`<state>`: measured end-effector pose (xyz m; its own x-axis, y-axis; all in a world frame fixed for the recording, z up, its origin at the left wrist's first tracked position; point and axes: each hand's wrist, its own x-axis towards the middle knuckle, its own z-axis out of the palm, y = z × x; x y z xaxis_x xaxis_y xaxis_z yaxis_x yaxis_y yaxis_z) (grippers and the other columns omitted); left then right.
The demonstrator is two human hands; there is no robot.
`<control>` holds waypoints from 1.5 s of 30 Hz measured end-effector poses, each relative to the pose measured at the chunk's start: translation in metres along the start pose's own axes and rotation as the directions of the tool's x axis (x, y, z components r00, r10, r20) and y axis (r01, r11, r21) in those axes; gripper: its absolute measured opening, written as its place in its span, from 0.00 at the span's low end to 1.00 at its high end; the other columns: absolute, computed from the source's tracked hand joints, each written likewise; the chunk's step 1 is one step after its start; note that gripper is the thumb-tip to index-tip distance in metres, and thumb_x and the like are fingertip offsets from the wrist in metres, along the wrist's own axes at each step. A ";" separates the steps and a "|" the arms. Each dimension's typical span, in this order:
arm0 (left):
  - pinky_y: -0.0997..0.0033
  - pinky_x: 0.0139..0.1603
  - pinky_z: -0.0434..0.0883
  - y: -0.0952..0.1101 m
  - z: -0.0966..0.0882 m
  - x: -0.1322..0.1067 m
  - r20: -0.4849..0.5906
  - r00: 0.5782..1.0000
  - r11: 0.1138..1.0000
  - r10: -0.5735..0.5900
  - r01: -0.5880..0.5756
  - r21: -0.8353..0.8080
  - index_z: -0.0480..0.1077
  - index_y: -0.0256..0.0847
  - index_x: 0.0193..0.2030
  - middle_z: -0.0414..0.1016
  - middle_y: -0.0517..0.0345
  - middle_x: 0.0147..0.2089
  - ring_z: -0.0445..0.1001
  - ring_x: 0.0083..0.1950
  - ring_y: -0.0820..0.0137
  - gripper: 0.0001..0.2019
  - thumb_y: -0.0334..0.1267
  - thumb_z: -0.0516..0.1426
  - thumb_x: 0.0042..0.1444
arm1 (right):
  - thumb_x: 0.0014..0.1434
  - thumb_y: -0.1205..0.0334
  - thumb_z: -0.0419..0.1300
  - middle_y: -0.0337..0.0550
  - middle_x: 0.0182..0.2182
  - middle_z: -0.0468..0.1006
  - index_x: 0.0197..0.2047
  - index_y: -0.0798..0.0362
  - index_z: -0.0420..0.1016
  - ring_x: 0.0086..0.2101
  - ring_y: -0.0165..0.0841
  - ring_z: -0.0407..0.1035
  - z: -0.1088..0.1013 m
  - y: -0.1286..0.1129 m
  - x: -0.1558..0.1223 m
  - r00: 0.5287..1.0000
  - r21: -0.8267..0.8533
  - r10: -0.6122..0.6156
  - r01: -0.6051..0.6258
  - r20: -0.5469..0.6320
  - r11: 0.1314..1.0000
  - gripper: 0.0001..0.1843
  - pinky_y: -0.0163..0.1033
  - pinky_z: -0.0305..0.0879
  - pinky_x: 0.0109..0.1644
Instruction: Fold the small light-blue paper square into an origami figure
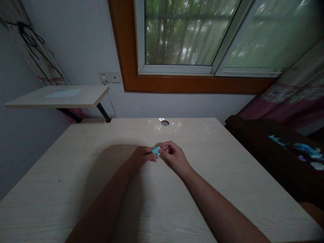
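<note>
Between my two hands is a small light-blue piece (156, 151) that looks like folded paper, just above or on the pale wooden desk (202, 202). My left hand (141, 156) is closed on its left side, thumb on top and fingers curled beneath. At its right edge, the thumb and fingers of my right hand (173, 154) pinch it. Parts of the piece are hidden under my fingertips, so its full shape cannot be made out.
A raised shelf (96, 96) on black legs stands at the desk's back left, with a pale sheet (63, 93) on it. A round cable hole (165, 123) lies near the back edge. Dark furniture (253, 148) with bluish items (307, 149) stands at the right, below the window.
</note>
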<state>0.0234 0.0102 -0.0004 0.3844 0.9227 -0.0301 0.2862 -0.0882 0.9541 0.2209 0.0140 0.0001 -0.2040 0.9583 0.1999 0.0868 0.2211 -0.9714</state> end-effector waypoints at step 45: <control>0.76 0.31 0.61 0.003 0.000 0.005 -0.193 0.967 0.985 0.166 -0.154 0.078 0.72 0.37 0.29 0.70 0.62 0.26 0.65 0.29 0.74 0.13 0.45 0.58 0.58 | 0.56 0.57 0.66 0.35 0.31 0.74 0.55 0.48 0.63 0.25 0.27 0.60 0.001 0.005 0.003 0.996 0.049 -0.031 0.027 0.080 0.998 0.25 0.33 0.58 0.29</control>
<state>0.0258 0.0148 0.0022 0.2495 0.9502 0.1870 0.2909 -0.2577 0.9214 0.2196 0.0182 -0.0040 -0.2837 0.9336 0.2190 0.0337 0.2379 -0.9707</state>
